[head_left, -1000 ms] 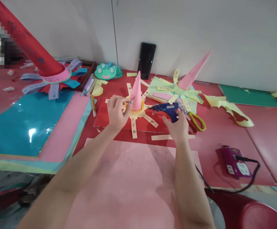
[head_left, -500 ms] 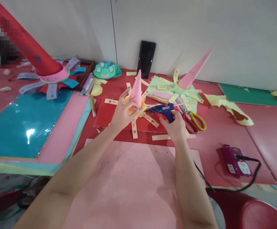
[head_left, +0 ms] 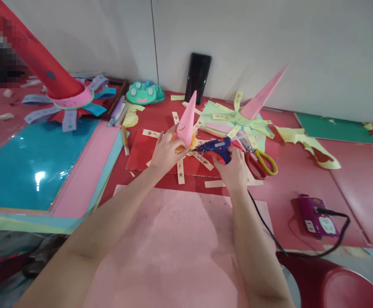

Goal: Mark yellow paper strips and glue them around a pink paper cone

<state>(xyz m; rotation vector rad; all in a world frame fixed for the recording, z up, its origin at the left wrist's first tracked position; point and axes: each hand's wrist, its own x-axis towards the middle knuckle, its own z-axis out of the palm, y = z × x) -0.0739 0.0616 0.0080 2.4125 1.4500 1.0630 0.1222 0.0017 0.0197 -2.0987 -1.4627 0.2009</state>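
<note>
My left hand (head_left: 167,149) is closed around the base of a pink paper cone (head_left: 187,120), which leans a little to the right. An orange-yellow ruffled collar (head_left: 191,141) rings the cone's bottom, partly hidden by my fingers. Cream paper strips (head_left: 180,171) with stars and letters spread out beneath it over a red board (head_left: 141,154). In my right hand (head_left: 234,167) is a blue hot glue gun (head_left: 217,146), its nozzle pointing left at the collar's lower edge. Whether the nozzle touches the paper I cannot tell. A clear glue stick (head_left: 239,136) sticks out of its back.
Scissors (head_left: 265,164) with red and yellow handles lie right of the glue gun. Behind them stands another pink cone (head_left: 263,96) with yellow strips. A phone (head_left: 198,78) leans on the wall. A purple power box (head_left: 318,216) with a cable sits at right, a red cone (head_left: 45,64) at left.
The pink cone has tipped slightly to the right in my left hand. My right hand and the glue gun have shifted a little left, the nozzle now nearer the collar's underside.
</note>
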